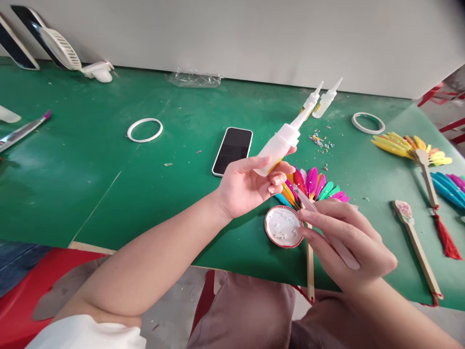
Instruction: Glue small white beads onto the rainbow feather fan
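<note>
My left hand (250, 186) is wrapped round a translucent white glue bottle (278, 145), its nozzle pointing up and to the right. Between the fingers of my right hand (345, 237) is a pair of pale pink tweezers (336, 245), with their tips over a fan of colourful feathers (311, 182). The fan's wooden handle (310, 266) runs down to the table's front edge. Beside it, left of my right hand, a small red-rimmed dish (279, 227) holds tiny white beads. My hands partly cover the feathers. Whether the tweezers grip a bead is too small to tell.
A phone (233, 148) lies behind my left wrist. Two glue bottles (324, 103) stand at the back, near scattered bits (321, 142). White tape rings (144, 130) lie left and right. On the right are a yellow feather fan (395, 144) and a wooden stick (417, 247).
</note>
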Tool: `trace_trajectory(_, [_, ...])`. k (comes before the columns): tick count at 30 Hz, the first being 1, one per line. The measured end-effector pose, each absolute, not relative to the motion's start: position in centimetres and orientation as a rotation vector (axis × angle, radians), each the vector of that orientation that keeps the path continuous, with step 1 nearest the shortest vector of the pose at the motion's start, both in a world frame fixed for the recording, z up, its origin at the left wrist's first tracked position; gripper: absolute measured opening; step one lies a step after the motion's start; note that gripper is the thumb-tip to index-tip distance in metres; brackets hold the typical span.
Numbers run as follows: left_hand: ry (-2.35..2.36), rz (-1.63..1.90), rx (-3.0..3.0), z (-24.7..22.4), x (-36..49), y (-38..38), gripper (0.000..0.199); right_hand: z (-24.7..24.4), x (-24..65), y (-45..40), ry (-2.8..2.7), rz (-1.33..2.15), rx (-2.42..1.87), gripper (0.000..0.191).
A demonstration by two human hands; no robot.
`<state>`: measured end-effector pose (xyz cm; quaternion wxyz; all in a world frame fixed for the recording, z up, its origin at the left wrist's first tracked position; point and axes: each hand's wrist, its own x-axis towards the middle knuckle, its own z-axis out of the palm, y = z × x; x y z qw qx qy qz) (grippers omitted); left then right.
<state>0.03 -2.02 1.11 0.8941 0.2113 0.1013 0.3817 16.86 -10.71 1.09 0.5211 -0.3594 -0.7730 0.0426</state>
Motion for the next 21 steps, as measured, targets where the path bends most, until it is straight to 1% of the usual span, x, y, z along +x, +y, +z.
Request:
trace_trajectory(2, [0.213, 0.794, 0.439, 1.07, 0.02, -2.01, 0.037, 1.26, 16.63, -10.66, -1.857, 0.124, -0.863, 0.044])
trace_trajectory(5, [0.210, 0.792, 0.440, 0.97, 0.02, -1.99, 0.037, 1.06, 16.34, -10.59, -1.840, 0.104, -0.862, 0.050])
trace_trajectory(11, [0.202, 0.783, 0.448, 0.86, 0.04, -1.96, 0.036, 1.06, 16.20, -10.69, -1.980, -0.031, -0.841, 0.039])
trace_trajectory(21, [0.215, 0.779, 0.455, 1.01, 0.14, -2.11, 0.038, 0.71, 16.22, -10.62, -1.988, -0.072, -0.816, 0.034])
